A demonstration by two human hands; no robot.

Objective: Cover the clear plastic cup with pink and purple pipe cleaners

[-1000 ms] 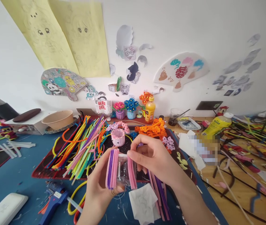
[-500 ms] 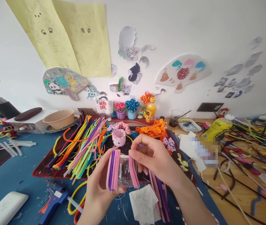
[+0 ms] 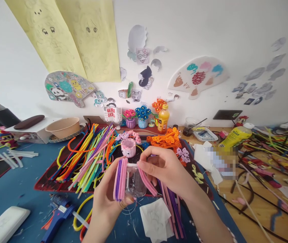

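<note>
My left hand (image 3: pixel 108 185) is closed around a small clear plastic cup (image 3: pixel 135 184), its fingers behind and thumb below. Pink and purple pipe cleaners (image 3: pixel 120 180) stand side by side on the cup's left wall. Pinched at the cup's right rim by my right hand (image 3: pixel 159 167) are pink pipe cleaner pieces (image 3: pixel 147 182), their lower ends angled away from the wall. Beyond the hands stands a pink pipe-cleaner pot (image 3: pixel 128 148). Loose pink and purple pipe cleaners (image 3: pixel 171 212) lie under my right wrist, beside a white paper (image 3: pixel 155 216).
A blue glue gun (image 3: pixel 60 216) lies at the lower left, near a white case (image 3: pixel 5 224). Many coloured pipe cleaners (image 3: pixel 90 158) are heaped on the dark mat. Behind them stand an orange drink bottle (image 3: pixel 163 119) and small flower pots (image 3: pixel 143 124). A yellow bottle (image 3: pixel 235 137) lies at right.
The pink pieces in my right hand have swung outward at the bottom, away from the cup's wall. More of the clear cup shows now, and the cup has shifted slightly.
</note>
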